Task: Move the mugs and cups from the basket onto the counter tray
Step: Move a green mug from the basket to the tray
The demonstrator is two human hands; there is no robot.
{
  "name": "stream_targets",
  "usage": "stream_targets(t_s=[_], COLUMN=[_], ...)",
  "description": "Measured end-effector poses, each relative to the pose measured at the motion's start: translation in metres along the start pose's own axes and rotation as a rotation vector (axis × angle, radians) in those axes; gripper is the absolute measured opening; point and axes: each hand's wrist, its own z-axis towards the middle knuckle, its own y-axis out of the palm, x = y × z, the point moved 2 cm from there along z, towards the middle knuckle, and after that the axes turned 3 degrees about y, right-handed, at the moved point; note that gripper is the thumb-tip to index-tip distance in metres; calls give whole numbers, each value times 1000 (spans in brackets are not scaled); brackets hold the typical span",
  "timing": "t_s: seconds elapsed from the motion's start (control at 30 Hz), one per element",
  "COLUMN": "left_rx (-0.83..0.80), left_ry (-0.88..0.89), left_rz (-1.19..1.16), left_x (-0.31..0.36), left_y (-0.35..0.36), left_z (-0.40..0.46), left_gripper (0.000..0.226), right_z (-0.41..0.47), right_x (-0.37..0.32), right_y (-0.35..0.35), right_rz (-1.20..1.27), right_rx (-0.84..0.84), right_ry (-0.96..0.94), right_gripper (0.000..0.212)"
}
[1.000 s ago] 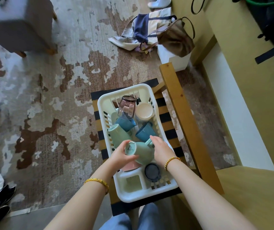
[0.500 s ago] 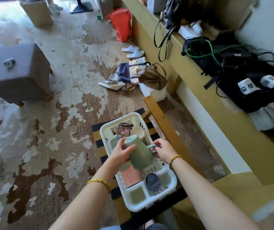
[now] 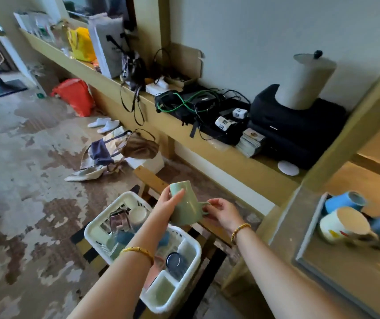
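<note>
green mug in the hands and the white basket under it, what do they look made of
The green mug looks like glazed ceramic: thick wall, smooth pale green surface with a soft sheen, though coated metal cannot be ruled out. The left hand holds its body and the right hand its handle. The white basket looks like moulded plastic: uniform glossy white, rounded rim, slotted sides.

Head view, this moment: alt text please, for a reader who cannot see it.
Both hands hold a green mug above a white basket of cups: the left hand around its body, the right hand at its handle. To the right, a grey tray on the counter already carries blue and white mugs.
</note>
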Motion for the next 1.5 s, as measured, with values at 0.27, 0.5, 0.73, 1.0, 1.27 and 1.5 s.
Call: stream_targets(t_s=[0.27, 0.5, 0.73, 1.0, 1.27, 1.5], left_rx=[-298, -557, -770, -817, -702, -675], left_ry=[145, 253, 355, 682, 767, 755], left_rz=[207, 482, 688, 1319, 1539, 1576], left_x=[14, -18, -53, -74, -98, -103], left_y=[152, 303, 411, 488, 533, 541], left_z=[-21, -60, -89, -94, -85, -73], left_gripper=[53, 58, 61, 69, 56, 58], right_z=[-59, -125, -167, -177, -152, -135], right_x=[3, 43, 74, 101, 105, 107], right_y=[-141, -274, -383, -455, -493, -502], right_rz=[-109, -203, -427, -475, -475, -608], right_rx=[264, 455, 646, 673, 635, 598], right_ry=[-147, -92, 16, 142, 233, 265], right_gripper=[9, 4, 4, 8, 4, 14])
